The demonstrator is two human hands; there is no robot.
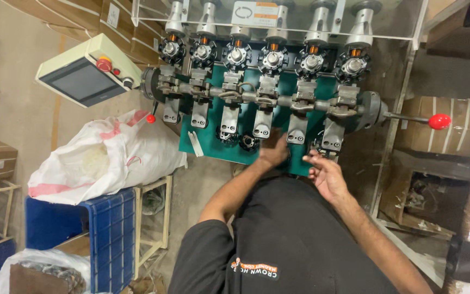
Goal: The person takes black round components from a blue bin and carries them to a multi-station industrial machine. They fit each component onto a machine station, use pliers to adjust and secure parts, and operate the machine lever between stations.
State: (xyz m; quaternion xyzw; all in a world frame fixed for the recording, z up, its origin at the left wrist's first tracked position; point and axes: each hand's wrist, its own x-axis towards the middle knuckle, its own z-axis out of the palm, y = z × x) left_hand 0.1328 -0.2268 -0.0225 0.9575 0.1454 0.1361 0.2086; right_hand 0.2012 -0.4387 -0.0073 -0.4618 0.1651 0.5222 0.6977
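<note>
The head view looked straight down on a multi-station winding machine (262, 98) with a green base plate (213, 144), set in the upper middle of the frame. Its long axis ran left to right, six fixtures in a row along a horizontal shaft that ended at a red-knobbed lever (439, 121) on the right. The left hand (274, 152) lay on the lower edge of the green plate, near a small dark stator core (248, 142) just to its left; whether its grip was closed on anything could not be told. The right hand (325, 173) hovered just below the rightmost fixture, fingers loosely curled and apart, with nothing clearly in them. A control panel (85, 73) with a red button tilted at the upper left. Below it sat a white sack (101, 158) above a blue crate (110, 228).
</note>
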